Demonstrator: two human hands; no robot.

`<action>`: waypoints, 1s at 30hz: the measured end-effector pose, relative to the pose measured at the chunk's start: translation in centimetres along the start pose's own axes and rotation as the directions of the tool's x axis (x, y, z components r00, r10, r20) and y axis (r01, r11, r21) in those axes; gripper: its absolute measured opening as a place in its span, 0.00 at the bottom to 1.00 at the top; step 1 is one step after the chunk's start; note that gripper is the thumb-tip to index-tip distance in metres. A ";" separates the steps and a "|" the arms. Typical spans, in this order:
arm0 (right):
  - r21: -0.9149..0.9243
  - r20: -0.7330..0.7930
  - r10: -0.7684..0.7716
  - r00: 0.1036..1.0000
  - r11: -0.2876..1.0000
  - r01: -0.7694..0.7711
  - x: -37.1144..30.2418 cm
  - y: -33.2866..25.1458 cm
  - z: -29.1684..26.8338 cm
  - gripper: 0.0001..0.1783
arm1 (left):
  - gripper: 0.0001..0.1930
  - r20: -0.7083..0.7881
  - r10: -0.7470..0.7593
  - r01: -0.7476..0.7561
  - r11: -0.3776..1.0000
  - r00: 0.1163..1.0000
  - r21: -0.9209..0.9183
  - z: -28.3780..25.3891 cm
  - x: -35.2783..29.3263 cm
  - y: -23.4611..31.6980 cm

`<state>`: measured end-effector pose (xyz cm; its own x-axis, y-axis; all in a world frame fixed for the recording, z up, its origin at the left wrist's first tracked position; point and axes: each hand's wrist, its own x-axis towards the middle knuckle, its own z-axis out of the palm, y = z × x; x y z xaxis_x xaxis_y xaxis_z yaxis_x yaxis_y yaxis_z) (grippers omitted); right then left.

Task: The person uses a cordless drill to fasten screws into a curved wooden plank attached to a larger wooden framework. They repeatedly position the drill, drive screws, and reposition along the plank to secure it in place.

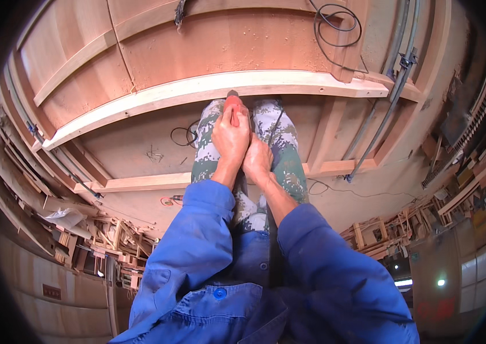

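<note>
A red drill-like power tool (233, 102) points away from me, its dark nose at the near edge of a pale wooden beam (197, 86). My left hand (232, 137) is closed round the tool's body. Just behind and to the right, my right hand (258, 157) is closed too, pressed against the left one; it seems to hold the tool's rear, which the hands hide. Whether the nose enters the wood cannot be seen. A dark cord (276, 125) runs over my right thigh.
Beyond the beam lies a reddish wooden panel (197, 49) with sawdust and a coiled black cable (337, 26). Long metal bar clamps (389, 97) cross the frame at right, others at left. A lower wooden rail (151, 182) passes my legs. Scrap wood is piled on both sides.
</note>
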<state>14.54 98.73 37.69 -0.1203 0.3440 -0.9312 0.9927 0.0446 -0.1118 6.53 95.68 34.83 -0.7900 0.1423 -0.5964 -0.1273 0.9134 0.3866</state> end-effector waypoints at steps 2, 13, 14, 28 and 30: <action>-0.008 -0.010 -0.012 1.000 1.000 0.012 0.2 0.1 0.2 0.21 | 0.19 0.002 0.007 -0.007 1.000 1.000 0.012 -0.1 0.0 -0.1; 0.184 -0.034 0.022 0.999 0.983 -0.015 -0.4 -0.2 1.1 0.24 | 0.17 0.029 0.167 -0.170 0.967 0.986 0.191 -0.4 -0.2 -0.1; 0.185 -0.029 0.036 0.999 0.982 -0.030 -0.1 -0.1 1.1 0.24 | 0.17 0.026 0.183 -0.185 0.967 0.983 0.176 -0.4 0.1 0.0; 0.132 0.080 0.122 0.989 0.982 -0.132 -1.2 -1.6 -0.3 0.21 | 0.17 0.094 0.131 -0.144 0.978 0.987 0.149 -1.4 0.1 1.1; 0.141 0.075 0.126 0.989 0.981 -0.136 -1.1 -1.4 -0.2 0.21 | 0.16 0.066 0.169 -0.178 0.970 0.983 0.166 -1.0 0.2 0.4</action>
<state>13.26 98.45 38.97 0.0065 0.2759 -0.9612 0.9903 -0.1354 -0.0322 5.75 95.75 35.57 -0.7587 0.3194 -0.5677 0.1163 0.9239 0.3644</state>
